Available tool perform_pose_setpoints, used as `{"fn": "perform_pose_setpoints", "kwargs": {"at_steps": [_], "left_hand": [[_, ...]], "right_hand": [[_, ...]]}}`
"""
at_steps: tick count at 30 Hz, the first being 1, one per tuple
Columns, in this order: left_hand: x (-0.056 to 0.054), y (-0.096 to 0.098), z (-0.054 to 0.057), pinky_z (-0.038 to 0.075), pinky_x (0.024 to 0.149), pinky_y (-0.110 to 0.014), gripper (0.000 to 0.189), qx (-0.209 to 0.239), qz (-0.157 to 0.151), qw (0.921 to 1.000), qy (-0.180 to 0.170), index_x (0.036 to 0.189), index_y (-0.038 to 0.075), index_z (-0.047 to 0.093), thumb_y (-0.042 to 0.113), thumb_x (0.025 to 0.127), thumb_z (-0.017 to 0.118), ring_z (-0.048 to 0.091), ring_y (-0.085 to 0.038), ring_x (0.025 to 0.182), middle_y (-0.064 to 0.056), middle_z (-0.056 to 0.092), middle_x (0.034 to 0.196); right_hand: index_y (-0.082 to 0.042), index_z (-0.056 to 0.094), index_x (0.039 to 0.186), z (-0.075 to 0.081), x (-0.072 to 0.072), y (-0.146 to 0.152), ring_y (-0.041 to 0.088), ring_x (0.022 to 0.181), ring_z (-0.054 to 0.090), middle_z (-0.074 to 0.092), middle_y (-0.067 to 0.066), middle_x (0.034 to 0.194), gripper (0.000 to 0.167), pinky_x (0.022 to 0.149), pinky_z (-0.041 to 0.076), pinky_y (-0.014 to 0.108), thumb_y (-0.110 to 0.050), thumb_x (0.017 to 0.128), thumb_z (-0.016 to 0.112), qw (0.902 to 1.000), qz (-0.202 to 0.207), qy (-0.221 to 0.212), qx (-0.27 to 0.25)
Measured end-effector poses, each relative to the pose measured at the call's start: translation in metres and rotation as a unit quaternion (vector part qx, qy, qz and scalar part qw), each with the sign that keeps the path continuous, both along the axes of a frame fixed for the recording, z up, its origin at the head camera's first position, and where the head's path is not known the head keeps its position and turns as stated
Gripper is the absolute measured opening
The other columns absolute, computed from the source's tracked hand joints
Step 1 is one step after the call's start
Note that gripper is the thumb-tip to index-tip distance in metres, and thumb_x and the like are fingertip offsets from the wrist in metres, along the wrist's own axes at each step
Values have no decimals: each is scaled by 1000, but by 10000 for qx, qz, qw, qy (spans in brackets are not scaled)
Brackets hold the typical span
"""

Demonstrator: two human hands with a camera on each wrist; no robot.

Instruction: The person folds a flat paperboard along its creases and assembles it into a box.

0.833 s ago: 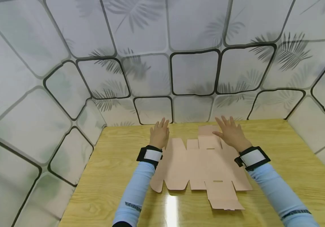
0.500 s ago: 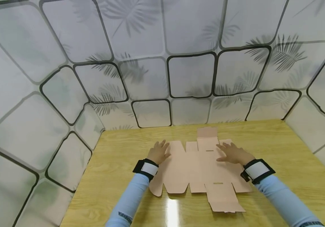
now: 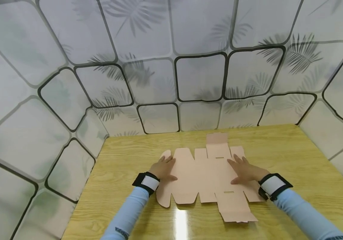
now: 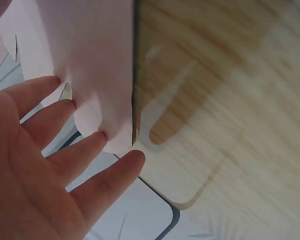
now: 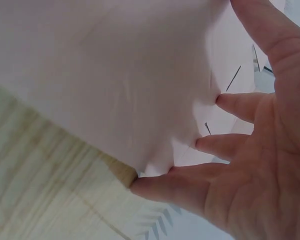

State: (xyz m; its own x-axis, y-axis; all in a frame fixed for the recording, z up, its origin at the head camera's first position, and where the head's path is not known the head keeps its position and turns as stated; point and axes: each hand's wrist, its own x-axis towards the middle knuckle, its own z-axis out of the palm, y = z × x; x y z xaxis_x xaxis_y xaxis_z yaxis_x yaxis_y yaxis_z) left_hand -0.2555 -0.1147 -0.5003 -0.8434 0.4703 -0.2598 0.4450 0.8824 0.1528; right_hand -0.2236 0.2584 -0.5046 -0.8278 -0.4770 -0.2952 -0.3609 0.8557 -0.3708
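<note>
A flat, die-cut cardboard box blank (image 3: 204, 176), pinkish brown with flaps and slots, lies unfolded on the table. On its left end rests my left hand (image 3: 163, 167), fingers spread. The left wrist view shows those fingertips (image 4: 102, 137) touching the cardboard (image 4: 100, 60) near its edge. My right hand (image 3: 246, 170) lies spread on the blank's right side. In the right wrist view its fingertips (image 5: 220, 99) press on the cardboard (image 5: 115, 90), with the little finger at the edge. Neither hand curls around the sheet.
The wooden table (image 3: 123, 150) extends around the blank on all sides. Behind it and at both sides stands a pale patterned wall covering (image 3: 201, 76). A bright light reflection (image 3: 181, 223) shows on the tabletop in front.
Both hands have come down and back toward me from above the far edge, moving slightly apart, onto the cardboard. The box blank has stayed almost in place.
</note>
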Motion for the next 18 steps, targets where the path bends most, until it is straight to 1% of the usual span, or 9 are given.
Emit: {"fn": "perform_pose_setpoints", "kwargs": {"at_steps": [3, 6, 8, 10, 12, 14, 16, 17, 18], "left_hand": [[2, -3, 1, 38, 106, -55, 95, -160, -187, 9997, -12, 152, 12, 33, 56, 77, 74, 23, -41, 145, -14, 26, 158], [6, -4, 4, 41, 101, -60, 107, -528, -394, 9978, -51, 153, 19, 30, 62, 68, 78, 22, -43, 145, -15, 21, 160], [10, -4, 4, 40, 101, -62, 115, -849, -567, 9948, -1, 154, 25, 27, 67, 61, 80, 19, -43, 146, -16, 18, 161], [16, -2, 6, 37, 103, -63, 119, -1194, -763, 9898, 177, 154, 30, 27, 70, 56, 80, 16, -42, 146, -15, 15, 161], [24, 2, 5, 33, 106, -62, 121, -1491, -1095, 9811, 562, 153, 33, 28, 75, 51, 78, 14, -39, 148, -13, 14, 162], [32, 8, 6, 31, 109, -59, 122, -1771, -1516, 9672, 1006, 152, 36, 29, 79, 48, 75, 14, -37, 148, -10, 15, 162], [41, 17, 9, 32, 110, -56, 123, -1938, -1891, 9533, 1334, 151, 37, 30, 82, 46, 74, 15, -34, 149, -6, 16, 163], [45, 21, 10, 32, 110, -54, 124, -1989, -2061, 9470, 1452, 151, 38, 30, 83, 44, 73, 15, -32, 149, -4, 17, 162], [50, 27, 12, 32, 111, -53, 126, -2048, -2194, 9423, 1485, 152, 37, 29, 84, 43, 73, 15, -31, 149, -3, 17, 162]], "right_hand": [[12, 22, 147, 5, -4, -1, 63, 136, 6, 4, 46, 149, 95, 109, 7, 70, -34, 83, 75, 9997, 66, -213, 59], [11, 19, 148, 12, -9, -3, 67, 133, 1, 0, 48, 147, 96, 106, 7, 73, -29, 83, 76, 9985, 217, -489, 73], [10, 16, 149, 17, -14, -6, 69, 131, -3, -3, 49, 146, 96, 104, 6, 75, -23, 82, 77, 9970, 345, -685, 54], [8, 14, 151, 20, -22, -10, 69, 130, -6, -6, 50, 145, 98, 103, 7, 76, -15, 80, 78, 9953, 436, -867, 36], [5, 12, 152, 22, -30, -17, 70, 129, -7, -9, 48, 146, 102, 102, 15, 76, -6, 77, 80, 9936, 464, -1022, 150], [2, 9, 153, 23, -40, -24, 72, 128, -9, -13, 46, 147, 106, 101, 30, 69, 3, 73, 79, 9916, 439, -1180, 280], [0, 9, 154, 24, -49, -32, 71, 129, -7, -12, 44, 149, 108, 96, 42, 61, 8, 71, 78, 9905, 531, -1174, 474], [-1, 10, 154, 25, -52, -36, 72, 128, -5, -12, 42, 150, 108, 87, 49, 55, 10, 71, 78, 9904, 542, -1144, 561], [-3, 11, 155, 26, -55, -40, 71, 130, -4, -11, 40, 152, 108, 81, 52, 48, 12, 70, 77, 9904, 558, -1111, 609]]}}
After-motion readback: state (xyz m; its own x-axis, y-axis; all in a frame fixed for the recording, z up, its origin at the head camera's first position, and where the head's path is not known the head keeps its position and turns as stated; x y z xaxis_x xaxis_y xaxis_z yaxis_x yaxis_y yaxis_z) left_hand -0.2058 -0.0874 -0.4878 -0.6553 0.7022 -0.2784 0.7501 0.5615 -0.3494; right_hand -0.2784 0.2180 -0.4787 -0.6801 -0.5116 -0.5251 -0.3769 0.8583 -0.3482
